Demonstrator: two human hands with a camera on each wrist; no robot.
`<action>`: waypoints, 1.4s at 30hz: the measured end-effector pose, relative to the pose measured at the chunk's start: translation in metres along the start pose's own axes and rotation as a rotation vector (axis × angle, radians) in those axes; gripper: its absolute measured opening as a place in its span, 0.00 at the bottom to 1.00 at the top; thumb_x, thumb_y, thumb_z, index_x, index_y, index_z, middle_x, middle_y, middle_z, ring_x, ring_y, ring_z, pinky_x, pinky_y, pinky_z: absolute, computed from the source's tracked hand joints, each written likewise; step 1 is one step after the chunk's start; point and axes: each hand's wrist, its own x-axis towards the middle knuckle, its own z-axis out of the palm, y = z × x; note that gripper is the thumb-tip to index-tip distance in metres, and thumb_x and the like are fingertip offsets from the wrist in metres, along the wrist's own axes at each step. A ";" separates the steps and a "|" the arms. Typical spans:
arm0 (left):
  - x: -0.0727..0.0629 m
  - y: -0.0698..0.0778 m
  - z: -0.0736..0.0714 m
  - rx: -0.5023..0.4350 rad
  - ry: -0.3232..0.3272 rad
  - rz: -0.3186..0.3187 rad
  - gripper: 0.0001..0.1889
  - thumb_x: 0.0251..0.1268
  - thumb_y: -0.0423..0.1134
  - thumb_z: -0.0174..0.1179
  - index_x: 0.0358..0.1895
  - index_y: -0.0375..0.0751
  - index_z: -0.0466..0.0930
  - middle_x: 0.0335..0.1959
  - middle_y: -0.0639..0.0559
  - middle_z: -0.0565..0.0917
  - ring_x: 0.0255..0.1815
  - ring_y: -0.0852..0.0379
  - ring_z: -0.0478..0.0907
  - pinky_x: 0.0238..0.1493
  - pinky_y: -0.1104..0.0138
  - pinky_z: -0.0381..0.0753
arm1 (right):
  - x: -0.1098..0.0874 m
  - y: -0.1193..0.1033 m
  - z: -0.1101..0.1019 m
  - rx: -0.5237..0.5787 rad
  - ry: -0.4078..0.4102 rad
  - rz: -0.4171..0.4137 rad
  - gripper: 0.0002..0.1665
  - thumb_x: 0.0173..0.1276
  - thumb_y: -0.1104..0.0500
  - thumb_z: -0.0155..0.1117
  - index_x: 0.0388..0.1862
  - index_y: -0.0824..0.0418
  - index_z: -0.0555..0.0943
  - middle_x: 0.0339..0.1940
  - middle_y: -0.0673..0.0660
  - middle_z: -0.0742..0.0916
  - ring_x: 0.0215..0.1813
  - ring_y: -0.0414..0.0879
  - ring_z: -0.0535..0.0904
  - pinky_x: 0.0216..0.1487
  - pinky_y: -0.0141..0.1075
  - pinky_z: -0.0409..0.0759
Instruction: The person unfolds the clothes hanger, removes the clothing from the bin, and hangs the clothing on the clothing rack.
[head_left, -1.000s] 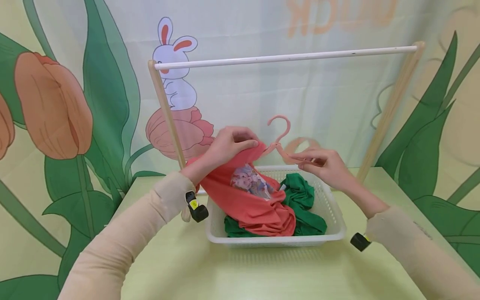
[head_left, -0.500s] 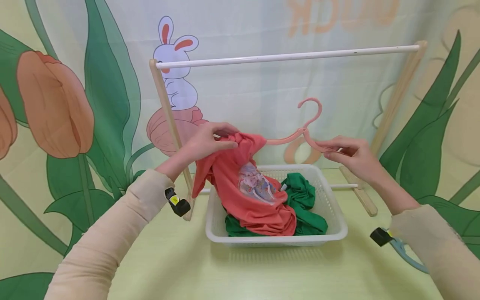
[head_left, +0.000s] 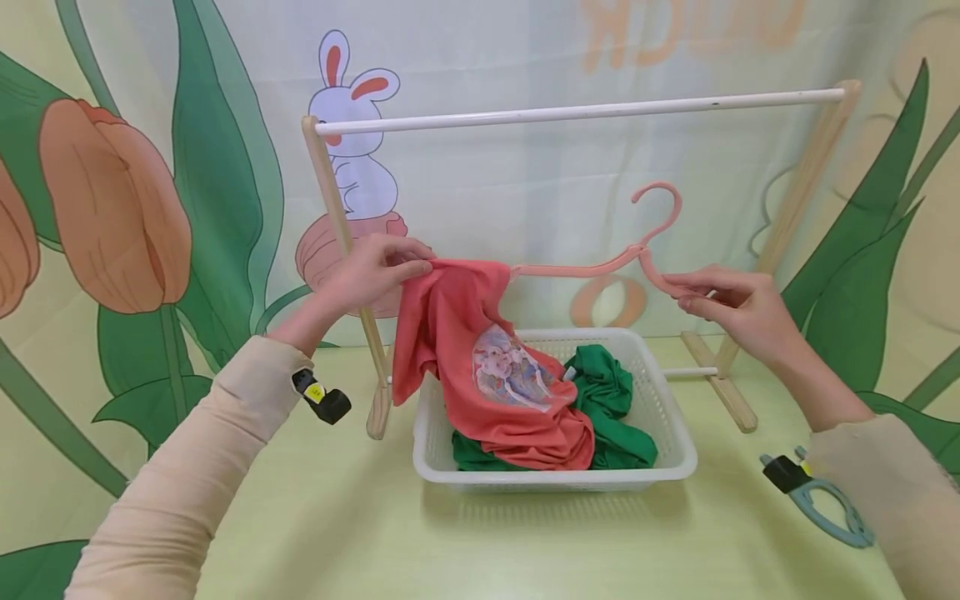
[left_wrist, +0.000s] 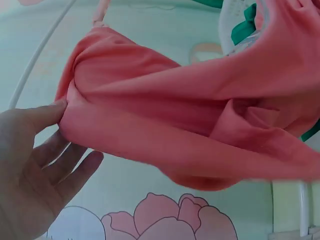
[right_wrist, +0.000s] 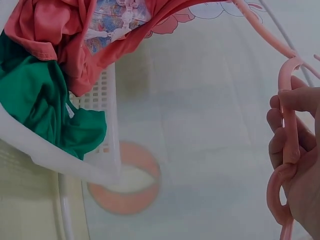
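A coral-red shirt [head_left: 480,358] with a printed picture on its front rises out of the white basket [head_left: 555,477]. My left hand [head_left: 378,267] pinches its upper edge between thumb and fingers, as the left wrist view also shows. One arm of a pink clothes hanger [head_left: 577,271] reaches into the shirt, and its end is hidden by the cloth. At the other arm, my right hand [head_left: 738,304] grips the hanger, with the hook standing up. In the right wrist view the fingers [right_wrist: 280,140] curl round the pink hanger arm.
Green clothing [head_left: 611,400] lies in the basket under the shirt. A rack with a white rail [head_left: 577,112] and wooden legs [head_left: 795,200] stands behind. A blue-grey hanger [head_left: 832,517] lies on the table [head_left: 480,550] by my right sleeve.
My right hand has moved right and up with the hanger. The left hand has moved left, drawing the shirt's edge with it, and the cloth between is more stretched out.
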 end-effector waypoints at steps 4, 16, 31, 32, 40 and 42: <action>-0.001 -0.003 -0.006 -0.126 -0.059 0.007 0.12 0.74 0.37 0.54 0.53 0.39 0.83 0.43 0.45 0.85 0.41 0.53 0.81 0.44 0.71 0.83 | 0.000 0.004 0.000 0.054 -0.008 -0.043 0.18 0.65 0.75 0.62 0.54 0.75 0.81 0.43 0.45 0.89 0.38 0.36 0.85 0.33 0.22 0.80; 0.001 0.000 -0.005 -0.254 -0.137 0.008 0.13 0.76 0.41 0.51 0.53 0.41 0.80 0.43 0.46 0.82 0.42 0.52 0.81 0.44 0.70 0.85 | 0.000 0.009 0.021 0.173 -0.096 -0.086 0.17 0.64 0.77 0.60 0.53 0.76 0.81 0.42 0.48 0.89 0.37 0.37 0.85 0.35 0.24 0.82; 0.000 -0.002 0.011 -0.059 -0.170 0.099 0.14 0.69 0.42 0.62 0.55 0.47 0.83 0.50 0.50 0.84 0.47 0.54 0.83 0.54 0.60 0.84 | 0.001 0.011 0.026 0.147 -0.056 -0.091 0.17 0.63 0.76 0.62 0.52 0.75 0.82 0.41 0.46 0.90 0.36 0.36 0.86 0.33 0.23 0.81; 0.001 -0.001 0.015 -0.046 -0.165 0.107 0.14 0.68 0.42 0.63 0.55 0.46 0.83 0.49 0.50 0.85 0.46 0.54 0.83 0.53 0.60 0.84 | 0.001 0.010 0.027 0.133 -0.052 -0.087 0.17 0.64 0.76 0.63 0.52 0.75 0.82 0.40 0.46 0.90 0.35 0.36 0.85 0.32 0.23 0.80; 0.001 0.002 0.036 -0.006 -0.070 0.142 0.10 0.65 0.40 0.66 0.47 0.43 0.86 0.39 0.48 0.88 0.37 0.56 0.80 0.42 0.70 0.82 | 0.000 0.005 0.036 0.080 -0.052 -0.062 0.16 0.65 0.73 0.63 0.52 0.73 0.83 0.39 0.47 0.89 0.34 0.36 0.81 0.27 0.24 0.76; 0.000 0.001 0.039 -0.019 -0.052 0.138 0.10 0.64 0.40 0.67 0.46 0.43 0.86 0.38 0.48 0.88 0.36 0.56 0.80 0.40 0.71 0.81 | -0.001 0.006 0.038 0.093 -0.056 -0.075 0.16 0.65 0.74 0.63 0.52 0.74 0.82 0.38 0.49 0.89 0.35 0.37 0.82 0.27 0.23 0.76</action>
